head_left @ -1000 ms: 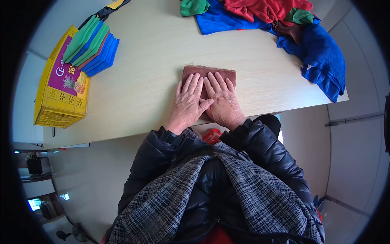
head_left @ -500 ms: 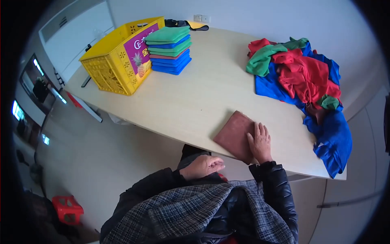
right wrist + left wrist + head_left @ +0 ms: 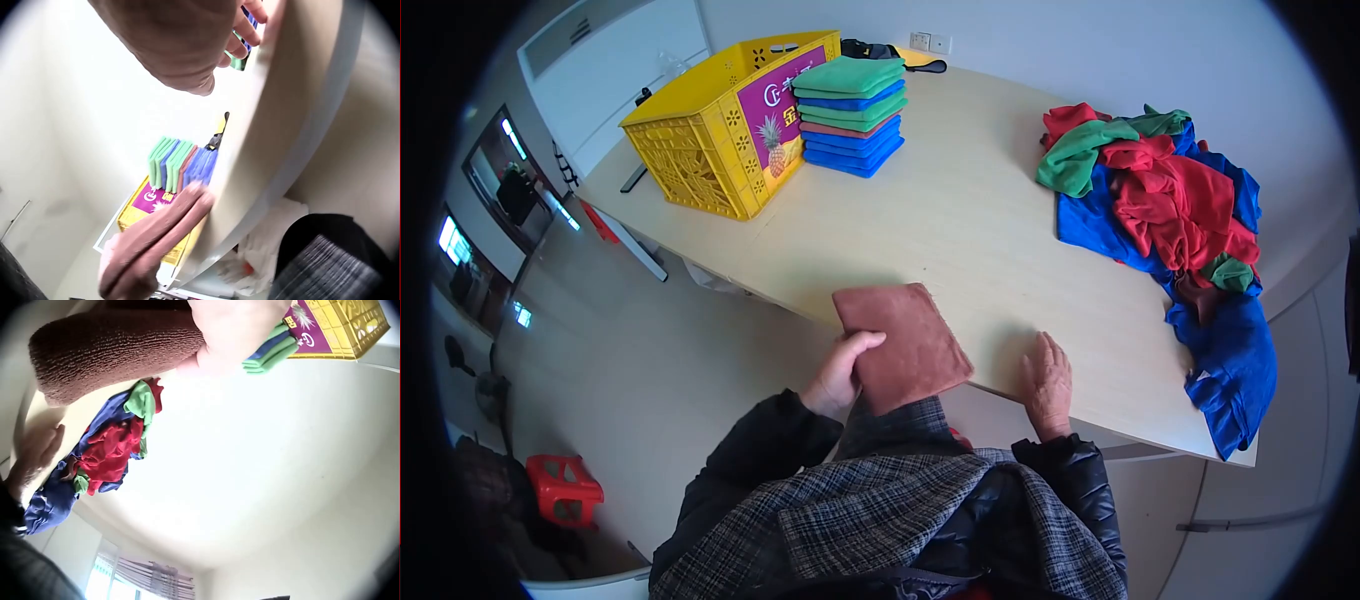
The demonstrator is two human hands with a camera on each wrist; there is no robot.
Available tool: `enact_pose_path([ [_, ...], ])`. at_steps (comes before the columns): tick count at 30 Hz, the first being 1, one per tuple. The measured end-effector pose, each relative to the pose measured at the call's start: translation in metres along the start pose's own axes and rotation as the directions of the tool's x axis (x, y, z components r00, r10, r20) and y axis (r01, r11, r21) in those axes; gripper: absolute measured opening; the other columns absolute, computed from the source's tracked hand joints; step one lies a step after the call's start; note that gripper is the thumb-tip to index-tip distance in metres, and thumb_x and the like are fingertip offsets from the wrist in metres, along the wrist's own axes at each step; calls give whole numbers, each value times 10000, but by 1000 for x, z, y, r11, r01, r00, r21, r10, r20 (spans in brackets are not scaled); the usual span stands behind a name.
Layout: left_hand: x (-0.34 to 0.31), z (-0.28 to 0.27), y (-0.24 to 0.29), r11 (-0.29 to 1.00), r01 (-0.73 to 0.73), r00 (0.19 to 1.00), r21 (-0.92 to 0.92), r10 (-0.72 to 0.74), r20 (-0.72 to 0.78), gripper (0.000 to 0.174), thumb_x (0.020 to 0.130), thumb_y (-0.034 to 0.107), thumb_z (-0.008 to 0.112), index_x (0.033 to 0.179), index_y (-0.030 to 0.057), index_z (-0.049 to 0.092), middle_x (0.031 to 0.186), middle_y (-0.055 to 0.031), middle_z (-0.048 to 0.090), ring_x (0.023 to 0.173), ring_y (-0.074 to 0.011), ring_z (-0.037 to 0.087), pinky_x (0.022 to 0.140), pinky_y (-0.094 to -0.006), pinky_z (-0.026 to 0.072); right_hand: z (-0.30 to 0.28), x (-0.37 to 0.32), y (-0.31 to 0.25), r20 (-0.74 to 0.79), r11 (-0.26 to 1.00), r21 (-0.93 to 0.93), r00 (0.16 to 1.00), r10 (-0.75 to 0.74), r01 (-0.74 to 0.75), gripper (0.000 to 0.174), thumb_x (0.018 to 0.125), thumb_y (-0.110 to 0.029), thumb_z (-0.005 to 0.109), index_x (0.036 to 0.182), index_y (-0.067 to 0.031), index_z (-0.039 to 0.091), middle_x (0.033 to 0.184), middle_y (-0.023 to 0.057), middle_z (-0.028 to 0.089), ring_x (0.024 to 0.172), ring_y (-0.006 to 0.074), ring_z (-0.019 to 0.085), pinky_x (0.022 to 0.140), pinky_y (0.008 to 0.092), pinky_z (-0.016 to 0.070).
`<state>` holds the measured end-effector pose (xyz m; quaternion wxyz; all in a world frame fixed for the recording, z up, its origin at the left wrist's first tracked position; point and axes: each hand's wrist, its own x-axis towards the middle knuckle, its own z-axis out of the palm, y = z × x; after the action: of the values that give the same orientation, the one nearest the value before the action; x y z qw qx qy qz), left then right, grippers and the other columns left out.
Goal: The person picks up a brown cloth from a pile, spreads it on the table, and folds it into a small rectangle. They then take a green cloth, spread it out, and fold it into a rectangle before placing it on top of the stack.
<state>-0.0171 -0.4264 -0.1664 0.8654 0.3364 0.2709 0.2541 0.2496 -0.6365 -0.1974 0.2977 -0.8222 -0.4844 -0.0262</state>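
My left hand (image 3: 837,376) grips a folded brown towel (image 3: 910,345) by its left edge, with the thumb lying over the top face. The towel is held up at the table's front edge, and its looped pile shows in the left wrist view, where the folded towel (image 3: 119,353) runs out from the hand. My right hand (image 3: 1050,385) rests on the table at the front edge, to the right of the towel, its fingers loosely extended and holding nothing. In the right wrist view the folded towel (image 3: 159,240) appears edge-on below the right hand (image 3: 181,44).
On the table (image 3: 960,200), a stack of folded green, blue and brown towels (image 3: 850,115) stands beside a yellow plastic crate (image 3: 710,150). A loose heap of red, blue and green towels (image 3: 1165,200) lies at the right. A red stool (image 3: 565,490) is on the floor.
Both hands lay flat on the brown towel; then the left came off it. Now the left hand has lifted the towel leftward off the table, and the right no longer touches it. The view has turned.
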Motion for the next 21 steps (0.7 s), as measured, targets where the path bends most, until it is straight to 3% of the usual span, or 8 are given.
enact_pose_path([
  [4, 17, 27, 99, 982, -30, 999, 187, 25, 24, 415, 904, 180, 674, 1280, 24, 595, 1194, -91, 683, 1107, -209, 659, 994, -367, 524, -7, -9, 27, -77, 987, -160, 996, -39, 26, 469, 958, -201, 592, 1372, 9, 524, 1422, 202, 530, 1344, 375, 468, 1138, 481, 352],
  [6, 36, 48, 155, 984, 60, 998, 168, -65, 24, 406, 907, 182, 683, 1274, 30, 600, 1203, -95, 692, 1093, -213, 674, 985, -369, 535, -8, -12, 26, -94, 981, -195, 995, -40, 21, 447, 957, -183, 589, 1358, 8, 537, 1412, 200, 539, 1340, 374, 474, 1134, 475, 360],
  [8, 78, 59, 206, 948, -199, 976, 248, 169, 135, 385, 898, 204, 712, 1231, 31, 627, 1147, -70, 713, 1065, -198, 685, 966, -353, 542, -10, -7, 19, -82, 973, -232, 997, -3, -16, 452, 938, -169, 593, 1348, 15, 545, 1414, 195, 540, 1347, 370, 470, 1136, 480, 356],
  [12, 163, 103, 312, 898, -410, 912, 159, 400, 95, 398, 902, 198, 717, 1261, 65, 608, 1232, -61, 682, 1156, -220, 638, 984, -380, 530, -12, -3, 13, -78, 964, -259, 996, 45, -63, 475, 912, -168, 599, 1345, 20, 546, 1414, 191, 542, 1355, 375, 462, 1138, 485, 353],
  [14, 218, 111, 361, 845, -530, 841, 72, 513, 169, 382, 918, 206, 703, 1266, 77, 615, 1290, -71, 664, 1206, -234, 610, 1044, -412, 495, -13, -1, 11, -83, 960, -267, 995, 59, -80, 485, 904, -171, 601, 1347, 21, 544, 1414, 191, 543, 1357, 379, 460, 1138, 486, 353],
  [18, 310, 92, 403, 787, -615, 779, -43, 615, 124, 364, 944, 206, 672, 1271, 65, 599, 1275, -97, 667, 1214, -249, 606, 1049, -432, 501, -13, 3, 12, -94, 961, -256, 992, 80, -101, 512, 881, -176, 601, 1351, 19, 544, 1411, 192, 545, 1354, 394, 460, 1137, 493, 355],
  [20, 352, 57, 399, 881, -466, 882, -75, 470, 38, 427, 953, 173, 651, 1333, 50, 499, 1325, -138, 603, 1215, -280, 600, 1041, -478, 512, -12, 2, 13, -99, 964, -244, 992, 82, -104, 513, 878, -177, 594, 1349, 19, 545, 1409, 196, 544, 1350, 401, 462, 1134, 500, 358],
  [21, 368, 38, 400, 884, -461, 884, -78, 465, 38, 427, 953, 173, 651, 1333, 50, 499, 1325, -138, 603, 1215, -280, 600, 1041, -478, 512, -12, 2, 14, -97, 966, -236, 992, 85, -106, 513, 877, -178, 591, 1349, 18, 546, 1408, 199, 544, 1348, 405, 463, 1133, 503, 360],
])
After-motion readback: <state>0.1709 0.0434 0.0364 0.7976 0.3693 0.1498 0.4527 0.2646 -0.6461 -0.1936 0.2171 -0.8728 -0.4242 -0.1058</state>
